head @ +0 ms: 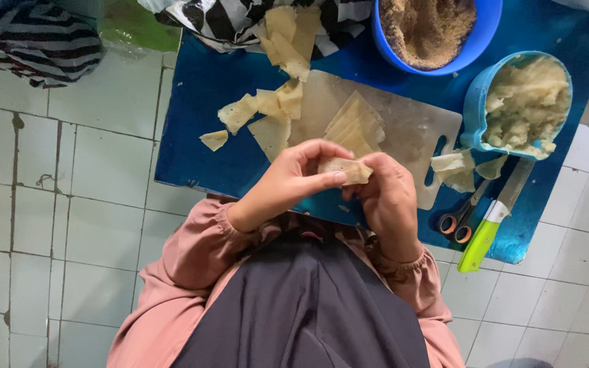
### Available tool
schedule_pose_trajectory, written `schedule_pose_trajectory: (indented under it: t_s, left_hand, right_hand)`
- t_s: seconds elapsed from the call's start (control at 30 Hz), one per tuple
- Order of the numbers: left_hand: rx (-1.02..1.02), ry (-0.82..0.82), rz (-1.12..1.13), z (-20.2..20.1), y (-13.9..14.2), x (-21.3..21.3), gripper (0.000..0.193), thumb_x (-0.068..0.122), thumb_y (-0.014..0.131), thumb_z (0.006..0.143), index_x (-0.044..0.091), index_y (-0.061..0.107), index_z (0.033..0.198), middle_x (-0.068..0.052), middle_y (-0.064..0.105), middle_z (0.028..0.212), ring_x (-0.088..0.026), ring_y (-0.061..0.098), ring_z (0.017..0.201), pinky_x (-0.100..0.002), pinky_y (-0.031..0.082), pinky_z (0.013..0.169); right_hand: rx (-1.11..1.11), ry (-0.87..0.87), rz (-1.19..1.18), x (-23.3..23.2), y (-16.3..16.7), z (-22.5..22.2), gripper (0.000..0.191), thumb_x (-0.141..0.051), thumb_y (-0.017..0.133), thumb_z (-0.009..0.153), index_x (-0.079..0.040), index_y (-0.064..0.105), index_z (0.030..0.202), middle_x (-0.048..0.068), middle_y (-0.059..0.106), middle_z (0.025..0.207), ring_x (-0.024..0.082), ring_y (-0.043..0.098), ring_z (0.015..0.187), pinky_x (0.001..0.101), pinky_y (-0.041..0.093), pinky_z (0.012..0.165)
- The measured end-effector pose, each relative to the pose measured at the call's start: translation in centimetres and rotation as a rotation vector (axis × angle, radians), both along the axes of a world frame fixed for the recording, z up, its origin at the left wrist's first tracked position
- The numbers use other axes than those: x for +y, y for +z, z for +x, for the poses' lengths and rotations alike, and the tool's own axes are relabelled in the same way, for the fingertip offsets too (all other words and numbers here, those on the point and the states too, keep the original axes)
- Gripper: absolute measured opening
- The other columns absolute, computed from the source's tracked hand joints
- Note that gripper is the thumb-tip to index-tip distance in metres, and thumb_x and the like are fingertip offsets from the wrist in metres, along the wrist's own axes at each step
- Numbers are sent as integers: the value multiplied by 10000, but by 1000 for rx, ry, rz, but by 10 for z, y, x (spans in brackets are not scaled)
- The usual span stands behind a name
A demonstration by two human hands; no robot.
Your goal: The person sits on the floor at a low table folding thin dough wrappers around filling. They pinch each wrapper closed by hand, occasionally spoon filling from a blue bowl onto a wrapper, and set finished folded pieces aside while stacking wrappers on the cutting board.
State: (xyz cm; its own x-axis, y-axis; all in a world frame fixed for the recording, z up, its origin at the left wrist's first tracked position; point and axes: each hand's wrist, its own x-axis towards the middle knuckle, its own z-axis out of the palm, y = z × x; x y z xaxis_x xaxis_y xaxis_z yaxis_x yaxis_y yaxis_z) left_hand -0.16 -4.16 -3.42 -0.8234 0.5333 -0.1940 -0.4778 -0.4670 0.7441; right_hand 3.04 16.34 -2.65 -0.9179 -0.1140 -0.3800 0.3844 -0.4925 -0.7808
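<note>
The left hand (288,180) and the right hand (386,197) are closed together on a folded dough wrapper (345,169), pinched between the fingertips above the person's lap. Just beyond the grip a stack of flat wrappers (356,126) lies on a white cutting board (410,129). Farther away, to the right, a blue bowl (480,34) holds brown crumbs, and a light blue jug (475,109) holds pale mashed filling. Near the right wrist lie scissors (461,221) and a green-handled knife (485,232) — both on the blue mat (199,109).
</note>
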Motion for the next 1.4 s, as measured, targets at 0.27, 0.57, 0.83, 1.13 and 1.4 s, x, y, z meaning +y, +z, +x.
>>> schedule_pose_trajectory:
  t_s: [0.27, 0.57, 0.83, 1.13, 1.4]
  left_hand:
    - [629, 188, -455, 15, 27, -9, 169, 23, 724, 977, 44, 726, 1145, -76, 732, 1111, -177, 731, 1017, -279, 585, 873]
    - [804, 267, -652, 25, 46, -6, 144, 32, 747, 949, 51, 699, 1084, -99, 703, 1014, -237, 719, 887, -312, 579, 766]
    - [782, 350, -869, 26, 14, 16, 84, 100, 706, 966, 54, 673, 1028, -122, 685, 936, -308, 693, 847, -373, 555, 725]
    - [914, 316, -1252, 23, 13, 24, 156, 124, 720, 893, 93, 673, 1039, -110, 582, 937, -289, 682, 774, -388, 532, 608]
    - [975, 366, -1044, 23, 21, 15, 132, 67, 732, 914, 92, 650, 1015, -77, 591, 1046, -261, 669, 803, -345, 536, 656]
  right_hand:
    - [185, 99, 330, 4, 29, 7, 139, -87, 630, 1042, 41, 679, 1018, 142, 685, 1110, 211, 658, 1013, 326, 524, 934]
    - [242, 168, 226, 15, 51, 11, 88, 8, 656, 951, 12, 673, 1038, 99, 671, 1153, 169, 650, 1135, 295, 504, 1043]
    - [658, -41, 1317, -17, 24, 10, 151, 81, 690, 966, 24, 660, 1103, 135, 646, 968, 230, 663, 817, 287, 530, 773]
    - [728, -114, 1637, 3, 30, 10, 215, -19, 810, 918, -61, 665, 1071, 159, 605, 1094, 350, 609, 1091, 455, 500, 964]
    - [399, 236, 2131, 152, 61, -8, 544, -170, 787, 903, -26, 640, 1407, 261, 338, 1659, 487, 231, 1586, 632, 257, 1227]
